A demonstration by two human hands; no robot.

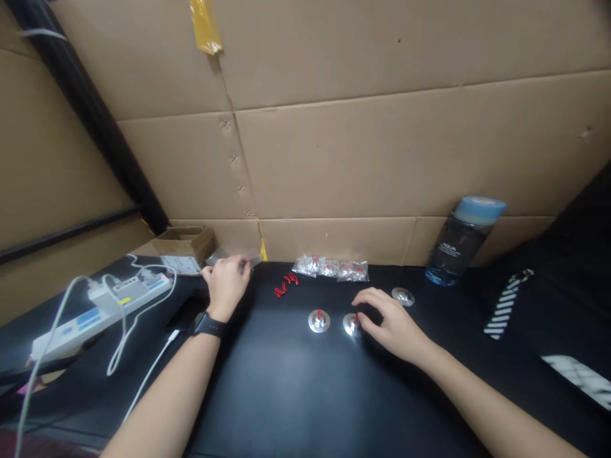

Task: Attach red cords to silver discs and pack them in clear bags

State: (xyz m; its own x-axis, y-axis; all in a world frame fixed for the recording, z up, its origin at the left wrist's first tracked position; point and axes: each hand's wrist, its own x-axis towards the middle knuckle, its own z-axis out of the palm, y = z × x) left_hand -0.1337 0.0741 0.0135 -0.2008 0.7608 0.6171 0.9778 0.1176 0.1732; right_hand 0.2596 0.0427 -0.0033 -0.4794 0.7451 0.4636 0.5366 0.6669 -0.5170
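My left hand (226, 284), a dark watch on its wrist, has its fingers closed on a clear plastic bag (252, 256) at the back left of the black table. Thumb and fingers apart, my right hand (392, 323) is open beside a shiny round metal disc (352, 325) with a red piece standing at its centre. Left of it lies a similar disc (319, 322), also with a red piece. A third metal disc (403, 296) rests behind my right hand. Several small red loops (286, 285) lie behind the discs, near silvery clear packets (329, 267) along the wall.
A blue-capped bottle (464, 242) stands at the back right, near a striped strap (505, 308). On the left are an open cardboard box (184, 242), a power strip (102, 313) with white cables and a dark phone-like object (188, 312). Cardboard walls enclose the back.
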